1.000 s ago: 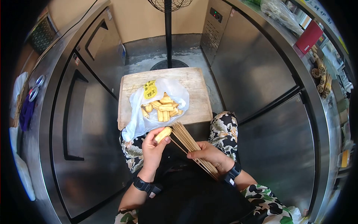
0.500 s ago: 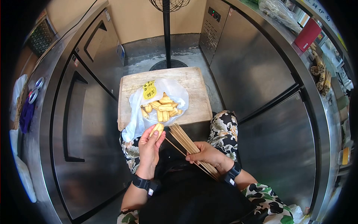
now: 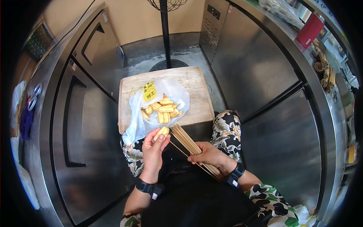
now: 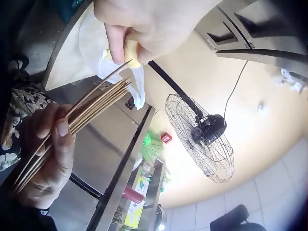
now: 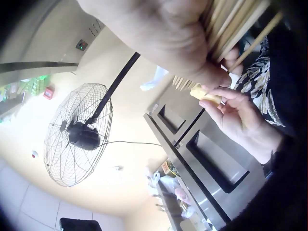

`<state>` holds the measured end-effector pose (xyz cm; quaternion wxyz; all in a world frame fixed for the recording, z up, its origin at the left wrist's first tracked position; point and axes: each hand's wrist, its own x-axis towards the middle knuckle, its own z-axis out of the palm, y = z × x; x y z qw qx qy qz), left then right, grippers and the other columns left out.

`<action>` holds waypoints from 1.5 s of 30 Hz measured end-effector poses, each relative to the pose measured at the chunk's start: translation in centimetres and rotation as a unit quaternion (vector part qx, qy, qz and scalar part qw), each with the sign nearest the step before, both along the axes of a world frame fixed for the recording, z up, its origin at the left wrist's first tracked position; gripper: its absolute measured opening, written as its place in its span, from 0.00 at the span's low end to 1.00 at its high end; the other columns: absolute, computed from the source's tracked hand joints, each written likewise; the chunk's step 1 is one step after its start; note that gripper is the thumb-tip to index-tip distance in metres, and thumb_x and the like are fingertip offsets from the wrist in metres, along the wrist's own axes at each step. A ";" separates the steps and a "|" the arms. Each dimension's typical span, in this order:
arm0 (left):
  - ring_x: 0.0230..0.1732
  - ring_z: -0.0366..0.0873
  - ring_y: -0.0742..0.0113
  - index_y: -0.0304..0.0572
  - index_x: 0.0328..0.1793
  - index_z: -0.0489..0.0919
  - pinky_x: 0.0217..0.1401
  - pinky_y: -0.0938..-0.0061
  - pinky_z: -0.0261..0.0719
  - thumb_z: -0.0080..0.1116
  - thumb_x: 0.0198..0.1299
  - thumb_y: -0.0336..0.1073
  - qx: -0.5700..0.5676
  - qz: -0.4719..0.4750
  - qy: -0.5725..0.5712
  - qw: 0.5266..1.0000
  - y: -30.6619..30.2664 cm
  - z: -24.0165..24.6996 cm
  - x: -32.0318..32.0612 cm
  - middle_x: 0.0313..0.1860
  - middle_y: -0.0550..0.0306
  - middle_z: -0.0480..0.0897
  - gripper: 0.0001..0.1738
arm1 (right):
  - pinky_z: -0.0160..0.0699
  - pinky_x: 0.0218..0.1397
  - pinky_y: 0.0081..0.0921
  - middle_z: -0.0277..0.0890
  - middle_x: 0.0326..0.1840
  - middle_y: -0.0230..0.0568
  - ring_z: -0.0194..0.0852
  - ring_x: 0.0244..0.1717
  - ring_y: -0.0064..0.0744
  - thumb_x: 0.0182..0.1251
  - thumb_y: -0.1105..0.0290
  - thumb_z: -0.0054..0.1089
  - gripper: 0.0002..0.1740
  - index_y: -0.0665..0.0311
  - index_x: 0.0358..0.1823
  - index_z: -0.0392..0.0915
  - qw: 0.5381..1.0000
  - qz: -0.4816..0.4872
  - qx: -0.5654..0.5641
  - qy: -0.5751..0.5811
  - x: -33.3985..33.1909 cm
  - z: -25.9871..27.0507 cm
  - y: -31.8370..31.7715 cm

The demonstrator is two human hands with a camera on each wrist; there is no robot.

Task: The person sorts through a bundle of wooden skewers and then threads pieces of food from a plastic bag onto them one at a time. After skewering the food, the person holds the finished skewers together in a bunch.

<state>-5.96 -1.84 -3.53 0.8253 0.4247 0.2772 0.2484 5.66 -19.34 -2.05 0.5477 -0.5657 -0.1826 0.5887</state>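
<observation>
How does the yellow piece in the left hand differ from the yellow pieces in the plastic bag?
The held piece is single, pinched by the left hand; the bagged pieces are many, heaped in the open plastic bag on the wooden board. The held piece is at the tips of the skewers; the bagged pieces lie apart. Both are yellow, oblong.

Yellow sticker [image 3: 148, 92] on plastic bag [image 3: 179, 95], print illegible, nothing else readable

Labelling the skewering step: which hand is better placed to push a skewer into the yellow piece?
Right, probably. The right hand grips the skewer bundle, with a single skewer split off, its tip close to the yellow piece. The left hand pinches that piece, so it can only steady it.
</observation>
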 end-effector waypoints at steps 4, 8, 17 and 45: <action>0.46 0.82 0.65 0.34 0.58 0.72 0.48 0.77 0.82 0.57 0.63 0.29 0.081 -0.027 0.030 0.996 -0.4 0.0 0.0 0.49 0.51 0.80 0.17 | 0.69 0.28 0.10 0.76 0.27 0.27 0.72 0.25 0.12 0.58 0.77 0.66 0.12 0.65 0.42 0.75 1.000 -0.002 0.006 -0.022 0.0 0.4 -0.1; 0.41 0.81 0.74 0.33 0.56 0.76 0.44 0.83 0.79 0.59 0.61 0.27 0.210 -0.024 0.055 0.976 -0.7 0.1 0.1 0.43 0.55 0.82 0.16 | 0.70 0.30 0.10 0.76 0.28 0.26 0.72 0.27 0.12 0.58 0.77 0.66 0.13 0.66 0.43 0.75 0.998 -0.013 0.034 -0.043 -0.2 -0.2 -0.1; 0.29 0.70 0.85 0.38 0.49 0.82 0.32 0.87 0.68 0.61 0.60 0.29 0.311 -0.133 0.106 0.935 -1.5 -1.4 0.9 0.33 0.65 0.81 0.11 | 0.67 0.23 0.13 0.74 0.23 0.30 0.70 0.21 0.15 0.57 0.76 0.66 0.10 0.66 0.38 0.74 0.998 -0.060 0.016 -0.032 1.1 -1.7 0.6; 0.32 0.71 0.79 0.40 0.41 0.77 0.35 0.82 0.69 0.56 0.60 0.29 0.170 -0.127 0.083 0.974 8.0 -2.1 0.9 0.32 0.66 0.76 0.04 | 0.74 0.42 0.18 0.75 0.40 0.29 0.73 0.41 0.17 0.55 0.68 0.70 0.22 0.66 0.49 0.72 0.993 -0.022 0.107 0.036 0.4 0.1 -0.2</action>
